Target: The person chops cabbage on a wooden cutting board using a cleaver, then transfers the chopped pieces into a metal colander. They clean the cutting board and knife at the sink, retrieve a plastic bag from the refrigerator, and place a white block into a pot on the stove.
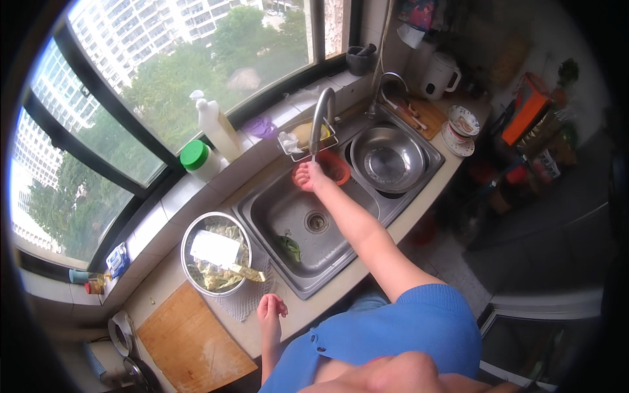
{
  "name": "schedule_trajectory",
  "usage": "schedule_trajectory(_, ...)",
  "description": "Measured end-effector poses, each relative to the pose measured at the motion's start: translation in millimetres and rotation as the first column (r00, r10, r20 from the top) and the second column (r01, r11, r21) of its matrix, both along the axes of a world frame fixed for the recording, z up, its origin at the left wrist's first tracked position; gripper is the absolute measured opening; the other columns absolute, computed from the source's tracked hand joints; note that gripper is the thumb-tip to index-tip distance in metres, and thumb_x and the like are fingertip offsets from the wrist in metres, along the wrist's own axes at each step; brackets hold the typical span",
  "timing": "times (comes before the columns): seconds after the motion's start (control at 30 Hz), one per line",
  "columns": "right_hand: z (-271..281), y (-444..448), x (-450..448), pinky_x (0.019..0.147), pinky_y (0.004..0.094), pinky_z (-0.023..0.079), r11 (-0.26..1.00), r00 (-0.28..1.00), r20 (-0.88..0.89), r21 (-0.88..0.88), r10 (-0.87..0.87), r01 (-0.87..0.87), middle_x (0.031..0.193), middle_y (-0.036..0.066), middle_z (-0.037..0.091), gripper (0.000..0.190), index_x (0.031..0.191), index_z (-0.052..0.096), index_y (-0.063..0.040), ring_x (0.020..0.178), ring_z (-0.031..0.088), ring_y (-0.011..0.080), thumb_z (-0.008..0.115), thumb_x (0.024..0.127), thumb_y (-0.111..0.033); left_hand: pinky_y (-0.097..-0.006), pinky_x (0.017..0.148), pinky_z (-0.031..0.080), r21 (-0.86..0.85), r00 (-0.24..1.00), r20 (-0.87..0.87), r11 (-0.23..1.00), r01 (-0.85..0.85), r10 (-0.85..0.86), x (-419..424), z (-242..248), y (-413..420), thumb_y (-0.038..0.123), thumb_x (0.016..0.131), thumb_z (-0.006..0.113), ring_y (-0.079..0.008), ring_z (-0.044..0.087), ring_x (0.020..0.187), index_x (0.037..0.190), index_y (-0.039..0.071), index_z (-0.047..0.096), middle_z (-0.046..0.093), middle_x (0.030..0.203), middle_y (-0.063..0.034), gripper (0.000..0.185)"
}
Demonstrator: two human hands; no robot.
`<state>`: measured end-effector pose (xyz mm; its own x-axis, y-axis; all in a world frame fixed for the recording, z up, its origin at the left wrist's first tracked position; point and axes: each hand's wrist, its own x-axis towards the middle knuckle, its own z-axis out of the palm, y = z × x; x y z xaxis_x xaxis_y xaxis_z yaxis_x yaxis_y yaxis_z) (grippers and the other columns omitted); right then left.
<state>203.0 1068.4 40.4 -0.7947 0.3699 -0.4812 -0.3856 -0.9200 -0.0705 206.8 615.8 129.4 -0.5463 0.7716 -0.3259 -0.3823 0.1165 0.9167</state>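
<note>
My right hand (310, 177) is stretched out under the spout of the steel faucet (322, 115), over the near rim of an orange-red plastic basin (339, 167) in the sink (339, 236). Its fingers are curled, and it seems to hold nothing. My left hand (271, 305) hangs above the counter edge with fingers loosely curled and empty. Left of the sink, a metal colander (185, 245) holds cut cauliflower pieces (216, 278). A cleaver (214, 248) with a broad blade lies across the colander. Green leaf scraps (289, 248) lie in the sink near the drain.
A wooden cutting board (191, 339) lies at the lower left. A steel bowl (388, 157) sits in the second basin. On the sill stand a green-lidded jar (199, 159) and a spray bottle (216, 125). Stacked dishes (459, 132) and another board (422, 115) are at right.
</note>
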Motion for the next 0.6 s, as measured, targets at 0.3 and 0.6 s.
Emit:
schedule_trajectory(0.3, -51.1, -0.4, 120.1, 0.083, 0.0356, 0.051, -0.797, 0.774, 0.556, 0.299, -0.302, -0.525, 0.100, 0.005, 0.067, 0.027, 0.093, 0.070, -0.010, 0.100, 0.064, 0.0271, 0.058, 0.071, -0.001, -0.0191, 0.043, 0.030, -0.118, 0.584, 0.779, 0.969, -0.219, 0.227, -20.4, -51.9, 290.6, 0.038, 0.101, 0.037, -0.0082, 0.036, 0.051, 0.080, 0.011, 0.045, 0.039, 0.062, 0.0024, 0.036)
schedule_trajectory(0.6, -6.6, 189.8, 136.4, 0.087, 0.0353, 0.047, -0.130, 0.647, 0.223, 0.883, -0.729, -0.451, 0.102, 0.013, 0.063, 0.026, 0.107, 0.060, -0.005, 0.098, 0.060, 0.0276, 0.059, 0.082, -0.010, -0.0214, 0.040, 0.022, 0.224, 0.319, 0.943, 0.893, -0.391, -0.097, -26.6, -94.9, 408.4, 0.020, 0.096, 0.044, -0.0083, 0.030, 0.046, 0.073, 0.012, 0.045, 0.033, 0.059, 0.0027, 0.024)
